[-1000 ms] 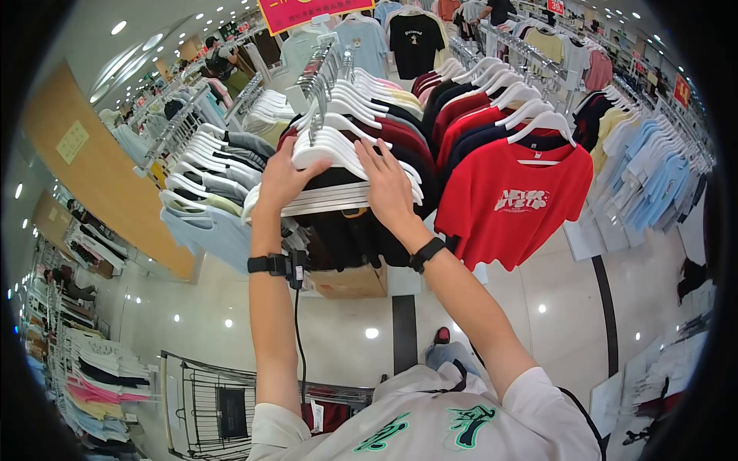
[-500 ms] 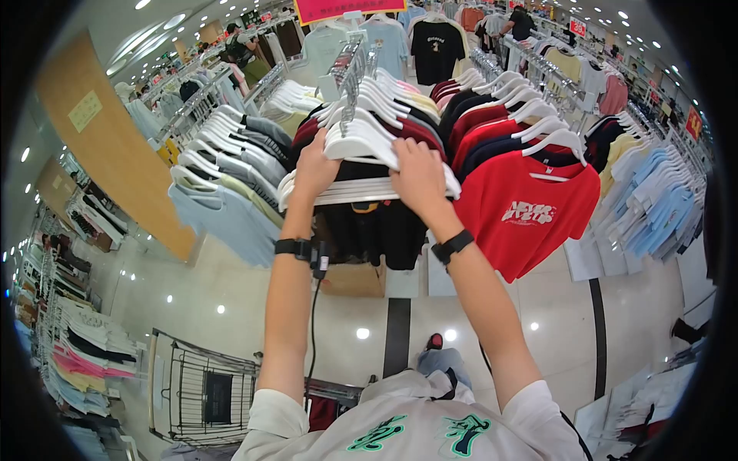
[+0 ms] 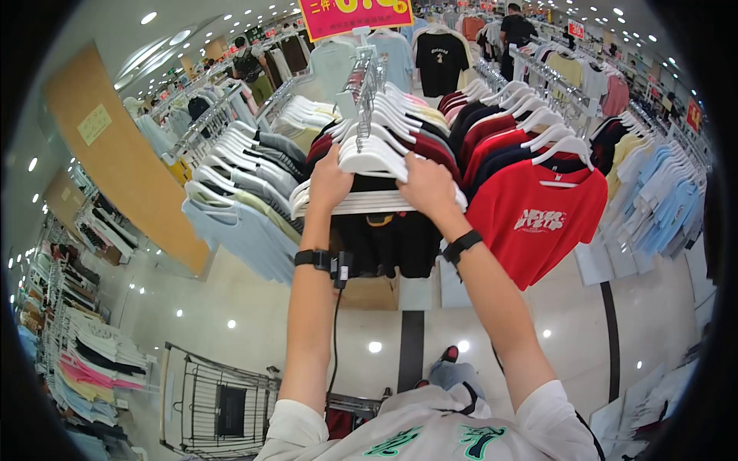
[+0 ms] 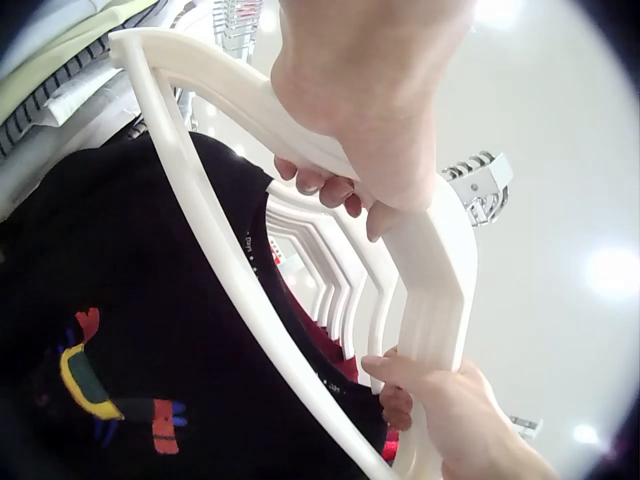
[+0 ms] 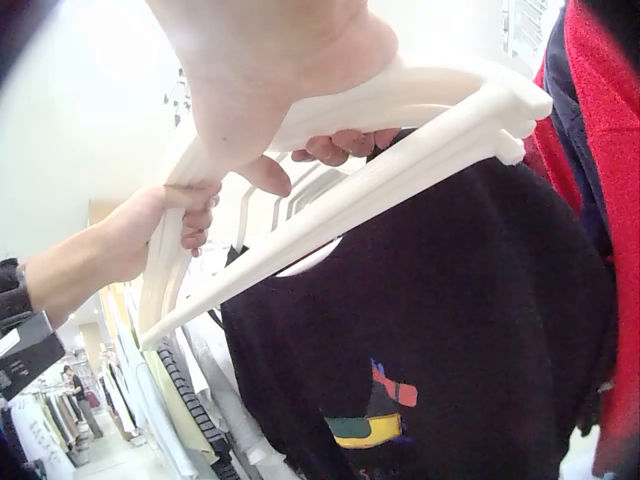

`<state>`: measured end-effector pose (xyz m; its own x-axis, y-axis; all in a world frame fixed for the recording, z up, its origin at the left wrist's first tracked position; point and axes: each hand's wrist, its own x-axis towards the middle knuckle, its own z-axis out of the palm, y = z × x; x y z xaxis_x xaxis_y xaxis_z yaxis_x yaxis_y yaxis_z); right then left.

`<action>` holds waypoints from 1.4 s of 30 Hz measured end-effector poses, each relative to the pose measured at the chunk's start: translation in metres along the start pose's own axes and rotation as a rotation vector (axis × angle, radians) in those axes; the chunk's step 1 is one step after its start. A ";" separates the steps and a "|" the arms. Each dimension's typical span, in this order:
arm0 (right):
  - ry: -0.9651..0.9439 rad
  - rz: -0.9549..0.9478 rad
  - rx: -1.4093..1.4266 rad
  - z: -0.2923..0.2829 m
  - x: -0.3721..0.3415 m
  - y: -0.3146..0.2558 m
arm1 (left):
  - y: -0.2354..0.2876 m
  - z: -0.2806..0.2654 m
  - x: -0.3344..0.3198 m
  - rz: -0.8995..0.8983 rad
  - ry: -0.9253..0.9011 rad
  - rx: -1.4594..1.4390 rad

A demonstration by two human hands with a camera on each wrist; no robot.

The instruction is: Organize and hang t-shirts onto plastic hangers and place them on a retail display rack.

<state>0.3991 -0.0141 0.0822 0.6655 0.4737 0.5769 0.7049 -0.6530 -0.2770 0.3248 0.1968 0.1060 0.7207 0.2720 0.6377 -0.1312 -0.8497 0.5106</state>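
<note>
A stack of bare white hangers (image 3: 374, 162) hangs at the front end of the middle rack rail (image 3: 361, 84). My left hand (image 3: 330, 184) grips its left shoulder, fingers curled behind the hangers, as the left wrist view shows. On the other shoulder my right hand (image 3: 429, 187) holds on with its fingers wrapped round the back. Right behind the stack hangs a black T-shirt (image 5: 470, 290) with a colourful print (image 4: 90, 385). More white hangers (image 4: 320, 250) with shirts line up beyond it.
To the right hangs a red T-shirt (image 3: 530, 219) at the front of a row. Light blue and grey shirts (image 3: 238, 230) hang to the left. A black wire cart (image 3: 223, 403) stands at the lower left on the shiny floor (image 3: 361, 330). A red sign (image 3: 357, 17) tops the rack.
My hands have shifted from lying over the hangers, right fingers straight, to gripping the stack's two shoulders with curled fingers. The head view has turned slightly, bringing more of the sign into sight.
</note>
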 end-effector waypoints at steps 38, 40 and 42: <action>0.134 -0.050 -0.045 0.008 -0.004 0.010 | -0.014 -0.004 0.001 -0.021 -0.172 -0.100; 0.156 -0.059 -0.041 0.011 -0.001 0.008 | -0.014 -0.001 0.005 -0.014 -0.167 -0.085; 0.156 -0.060 -0.059 0.008 -0.006 0.012 | -0.017 0.000 0.003 0.050 -0.158 -0.055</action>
<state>0.4051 -0.0197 0.0689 0.5730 0.4185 0.7047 0.7238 -0.6616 -0.1957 0.3294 0.2122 0.0990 0.8096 0.1520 0.5670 -0.2037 -0.8331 0.5142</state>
